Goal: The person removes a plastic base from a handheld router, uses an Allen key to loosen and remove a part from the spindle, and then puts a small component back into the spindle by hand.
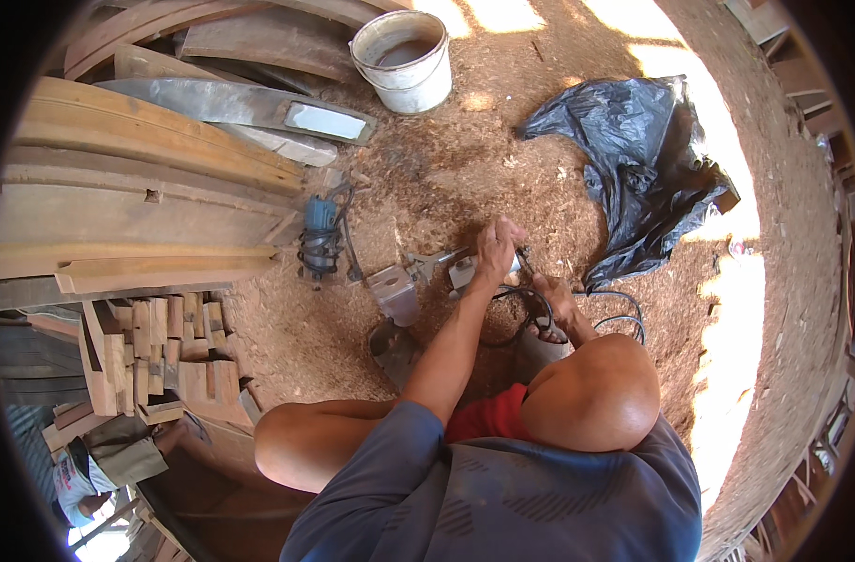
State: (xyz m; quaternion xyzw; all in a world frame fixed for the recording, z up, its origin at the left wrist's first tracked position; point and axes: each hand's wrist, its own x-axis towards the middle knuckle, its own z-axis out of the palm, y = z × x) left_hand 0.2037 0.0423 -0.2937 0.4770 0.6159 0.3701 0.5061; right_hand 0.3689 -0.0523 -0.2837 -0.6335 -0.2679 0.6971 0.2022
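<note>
My left hand [498, 251] reaches out in front of my knees with its fingers curled closed. It is over a small white and grey piece [463, 273] near the ground; what the fingers hold is hidden. Close by, to the right and nearer to me, my right hand [556, 302] is also closed, by a thin dark part [525, 260] between the two hands. A black cable [631, 303] loops beneath and beside the hands. Left of them lie a metal bracket-like piece [431, 263] and a translucent plastic container [396, 294].
A blue corded power tool [319, 234] rests on the sawdust-covered ground to the left. Beyond it are long curved planks [147, 225] and stacked wood blocks [156, 347]. A white bucket [409, 84] and black plastic sheet [633, 155] lie farther out. Another person [90, 473] is at lower left.
</note>
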